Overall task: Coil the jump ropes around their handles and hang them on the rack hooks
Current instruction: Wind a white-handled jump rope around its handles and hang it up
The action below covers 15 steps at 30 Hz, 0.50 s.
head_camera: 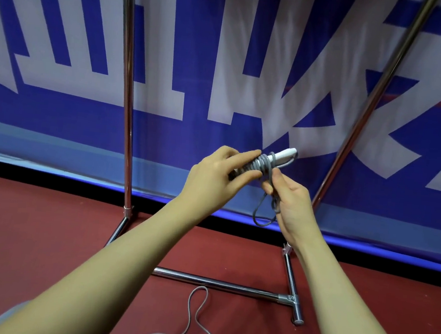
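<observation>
Nearest the person, below the rack's base bar, a second grey rope lies in loose curls on the red floor, not yet coiled. It runs out of view at the bottom edge, so its handles cannot be seen.

Above that bar, between the rack's two uprights, both hands work on the jump rope. The left hand grips the paired white handles, fingers and thumb curled round the part already bound in grey cord. The right hand pinches the free cord just beside the wraps, and a short loop hangs from it toward the floor.

The cord looks soft, light and limp, likely to slacken or slip off the smooth handles unless kept taut. The handles are stiff, so the wrapped middle is the sound place to hold. Little cord seems left to wind.

There is open room between the left pole and the slanting right pole. The hanging loop could catch on the base joint beneath it. No hooks show, presumably higher up the rack. Behind the poles hangs a blue and white banner.
</observation>
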Motion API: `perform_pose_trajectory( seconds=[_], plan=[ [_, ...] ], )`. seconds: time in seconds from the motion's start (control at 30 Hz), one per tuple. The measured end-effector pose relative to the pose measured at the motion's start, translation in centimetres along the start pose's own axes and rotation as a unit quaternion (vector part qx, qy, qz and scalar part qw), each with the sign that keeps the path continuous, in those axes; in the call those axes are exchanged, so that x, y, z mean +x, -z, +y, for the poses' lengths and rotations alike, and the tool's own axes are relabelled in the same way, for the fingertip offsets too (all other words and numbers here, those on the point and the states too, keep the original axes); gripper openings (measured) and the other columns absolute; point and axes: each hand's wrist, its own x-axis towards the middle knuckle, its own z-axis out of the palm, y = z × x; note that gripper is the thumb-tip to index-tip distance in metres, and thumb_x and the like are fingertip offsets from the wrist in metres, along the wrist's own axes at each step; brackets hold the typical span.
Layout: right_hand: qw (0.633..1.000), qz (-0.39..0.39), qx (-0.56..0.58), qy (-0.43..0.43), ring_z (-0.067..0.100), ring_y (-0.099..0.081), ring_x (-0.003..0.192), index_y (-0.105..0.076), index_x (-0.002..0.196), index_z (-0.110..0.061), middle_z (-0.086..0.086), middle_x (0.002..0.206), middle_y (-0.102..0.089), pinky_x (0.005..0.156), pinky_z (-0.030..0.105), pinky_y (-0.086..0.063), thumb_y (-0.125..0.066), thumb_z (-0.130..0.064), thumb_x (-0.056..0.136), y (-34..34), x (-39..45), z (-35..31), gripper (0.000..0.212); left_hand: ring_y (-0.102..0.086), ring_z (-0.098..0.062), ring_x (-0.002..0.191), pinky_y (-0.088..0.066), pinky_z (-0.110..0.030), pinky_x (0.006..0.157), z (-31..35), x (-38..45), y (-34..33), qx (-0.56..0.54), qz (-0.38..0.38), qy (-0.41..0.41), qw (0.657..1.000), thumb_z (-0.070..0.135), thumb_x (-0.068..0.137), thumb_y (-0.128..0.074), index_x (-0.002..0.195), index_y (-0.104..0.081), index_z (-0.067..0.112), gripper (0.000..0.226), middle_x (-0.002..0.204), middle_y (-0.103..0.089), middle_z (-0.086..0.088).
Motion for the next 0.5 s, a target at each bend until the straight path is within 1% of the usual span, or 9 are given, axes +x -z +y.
perform_pose_trajectory(
  seconds=[0.07, 0.17, 0.23, 0.27, 0.3, 0.33, 0.4, 0.43, 0.5],
  plan=[
    [1.0, 0.01, -0.009, 0.001, 0.003, -0.032, 0.047, -0.05, 0.099, 0.024, -0.01, 0.055, -0.042, 0.053, 0.015, -0.03, -0.047, -0.028, 0.1, 0.0, 0.0, 0.2, 0.052, -0.06, -0.021, 0.07, -0.044, -0.03, 0.044, -0.2, 0.0, -0.4, 0.134, 0.026, -0.058, 0.989, 0.048, 0.089, -0.046, 0.124, -0.065, 0.025, 0.047, 0.096, -0.061, -0.005],
    [1.0, 0.023, -0.011, 0.003, 0.003, -0.032, 0.047, -0.049, 0.092, 0.024, -0.009, 0.054, -0.041, 0.052, 0.014, -0.031, -0.048, -0.03, 0.099, -0.1, 0.2, 0.2, 0.054, -0.056, -0.025, 0.063, -0.036, -0.024, 0.037, -0.3, 0.0, -1.0, 0.219, 0.047, -0.101, 0.969, 0.043, 0.092, -0.041, 0.128, -0.063, 0.017, 0.049, 0.089, -0.058, -0.01],
    [1.0, 0.025, -0.004, 0.001, 0.002, -0.035, 0.05, -0.053, 0.082, 0.018, -0.009, 0.054, -0.04, 0.059, 0.016, -0.032, -0.049, -0.029, 0.099, -0.3, 0.1, 0.2, 0.051, -0.054, -0.025, 0.06, -0.038, -0.025, 0.035, -0.8, -0.2, -1.2, 0.232, 0.046, -0.131, 0.963, 0.046, 0.09, -0.049, 0.13, -0.061, 0.013, 0.053, 0.088, -0.057, -0.011],
    [1.0, 0.024, 0.002, 0.0, 0.002, -0.036, 0.051, -0.055, 0.076, 0.011, -0.009, 0.053, -0.04, 0.062, 0.017, -0.032, -0.05, -0.029, 0.098, -0.4, 0.0, 0.3, 0.046, -0.054, -0.025, 0.059, -0.038, -0.025, 0.035, -1.0, -0.3, -1.2, 0.235, 0.042, -0.146, 0.96, 0.046, 0.085, -0.06, 0.131, -0.059, 0.01, 0.059, 0.087, -0.057, -0.011],
    [1.0, 0.024, 0.006, -0.001, 0.002, -0.037, 0.051, -0.054, 0.074, 0.005, -0.009, 0.053, -0.04, 0.061, 0.016, -0.032, -0.05, -0.03, 0.098, -0.5, -0.1, 0.3, 0.043, -0.053, -0.026, 0.057, -0.038, -0.025, 0.035, -1.2, -0.4, -1.2, 0.237, 0.033, -0.154, 0.959, 0.045, 0.078, -0.07, 0.132, -0.058, 0.008, 0.066, 0.086, -0.057, -0.012],
    [1.0, 0.025, 0.005, 0.0, 0.002, -0.035, 0.05, -0.053, 0.071, 0.003, -0.008, 0.053, -0.04, 0.058, 0.015, -0.031, -0.05, -0.031, 0.098, -0.6, -0.1, 0.3, 0.043, -0.053, -0.026, 0.054, -0.037, -0.025, 0.035, -1.4, -0.4, -1.1, 0.239, 0.03, -0.154, 0.958, 0.043, 0.074, -0.074, 0.132, -0.058, 0.007, 0.07, 0.084, -0.057, -0.013],
    [1.0, 0.018, -0.014, 0.01, 0.004, -0.032, 0.053, -0.048, 0.064, -0.002, -0.008, 0.054, -0.039, 0.058, 0.015, -0.028, -0.049, -0.032, 0.099, -0.7, -0.1, 0.3, 0.045, -0.05, -0.024, 0.049, -0.032, -0.022, 0.037, -1.5, -0.2, -0.8, 0.234, 0.037, -0.133, 0.962, 0.049, 0.078, -0.06, 0.131, -0.058, 0.008, 0.067, 0.081, -0.056, -0.01],
    [0.999, 0.01, -0.028, 0.017, 0.007, -0.034, 0.058, -0.047, 0.063, -0.007, -0.007, 0.056, -0.04, 0.061, 0.019, -0.029, -0.048, -0.032, 0.099, -0.7, -0.1, 0.4, 0.044, -0.049, -0.023, 0.051, -0.032, -0.022, 0.039, -1.5, -0.2, -0.5, 0.221, 0.028, -0.115, 0.968, 0.053, 0.08, -0.051, 0.134, -0.056, 0.009, 0.07, 0.083, -0.056, -0.008],
    [0.999, -0.011, -0.043, 0.025, 0.01, -0.039, 0.066, -0.046, 0.062, -0.013, -0.007, 0.061, -0.045, 0.069, 0.026, -0.031, -0.048, -0.029, 0.1, -0.5, 0.1, 0.5, 0.042, -0.052, -0.02, 0.064, -0.037, -0.026, 0.048, -1.5, 0.0, 0.1, 0.171, -0.03, -0.059, 0.983, 0.062, 0.081, -0.042, 0.144, -0.045, 0.016, 0.078, 0.091, -0.054, -0.002]
  ],
)
